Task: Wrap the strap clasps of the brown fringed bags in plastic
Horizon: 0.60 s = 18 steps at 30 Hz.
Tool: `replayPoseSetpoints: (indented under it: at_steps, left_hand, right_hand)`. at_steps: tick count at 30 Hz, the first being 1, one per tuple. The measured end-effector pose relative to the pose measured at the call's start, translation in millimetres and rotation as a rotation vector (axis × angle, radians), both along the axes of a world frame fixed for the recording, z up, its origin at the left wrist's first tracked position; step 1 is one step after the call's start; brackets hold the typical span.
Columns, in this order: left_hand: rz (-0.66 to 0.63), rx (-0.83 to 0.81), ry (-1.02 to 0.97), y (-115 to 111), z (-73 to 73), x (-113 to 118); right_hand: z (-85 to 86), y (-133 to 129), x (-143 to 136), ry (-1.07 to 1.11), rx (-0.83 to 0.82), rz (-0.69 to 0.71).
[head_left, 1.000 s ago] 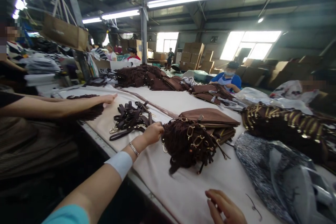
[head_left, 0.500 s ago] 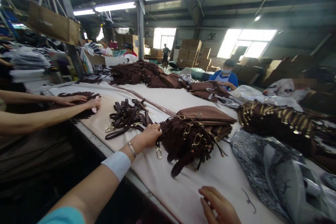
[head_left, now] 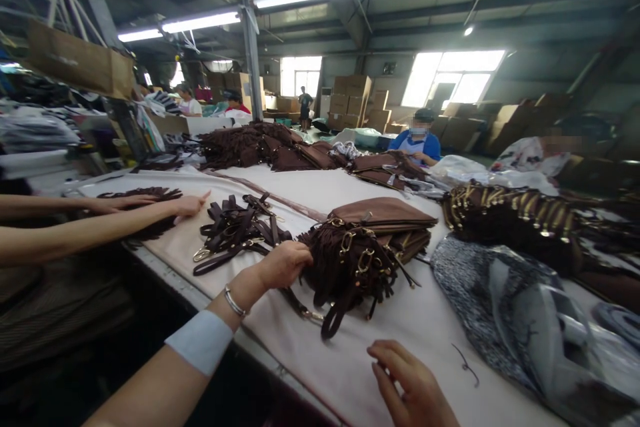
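Observation:
My left hand [head_left: 286,264] is closed, its fingertips against the left edge of a stack of brown fringed bags [head_left: 385,213]. What those fingers pinch is hidden. Just below it a dark brown strap [head_left: 296,303] with a gold clasp lies on the table, running toward the bags. Gold clasps and dark fringe hang over the stack's near side. Left of the hand lies a tangled heap of dark straps [head_left: 235,223] with gold hooks. My right hand [head_left: 413,383] hovers over the near part of the table, fingers loosely bent and apart, holding nothing.
A co-worker's hands [head_left: 187,207] are at a fringed brown piece [head_left: 150,230] on the left. More brown bags [head_left: 280,147] are heaped at the back. On the right stand a row of zippered brown bags [head_left: 515,220] and clear plastic wrapping [head_left: 535,340]. A loose thread [head_left: 466,367] lies nearby.
The view has shifted slightly right. My left hand has come nearer the bags, and the strap's clasp has moved right beside them. The co-worker's near hand now points outward.

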State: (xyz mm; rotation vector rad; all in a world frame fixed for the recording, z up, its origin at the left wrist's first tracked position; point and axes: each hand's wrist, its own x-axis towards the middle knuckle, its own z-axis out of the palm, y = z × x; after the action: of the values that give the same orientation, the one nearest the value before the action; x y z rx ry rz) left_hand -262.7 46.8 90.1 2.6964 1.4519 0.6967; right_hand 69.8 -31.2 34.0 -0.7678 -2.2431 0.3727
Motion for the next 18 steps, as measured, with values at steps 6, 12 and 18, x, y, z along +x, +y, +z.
replayPoseSetpoints:
  at_steps: [6,12,18]
  left_hand:
    - [-0.049,-0.345,0.225,-30.7,-15.3,18.1]
    - [0.029,-0.523,0.173,-42.5,-4.6,32.6]
    - [-0.023,-0.812,-0.706,-57.2,25.5,81.3]
  right_hand:
    - [-6.7,-8.0,11.2,-0.041,-0.055,-0.021]
    - [1.8,-12.3,7.2,0.013,-0.135,-0.009]
    - [26.5,-7.8,-4.1,0.186,-0.408,-0.06]
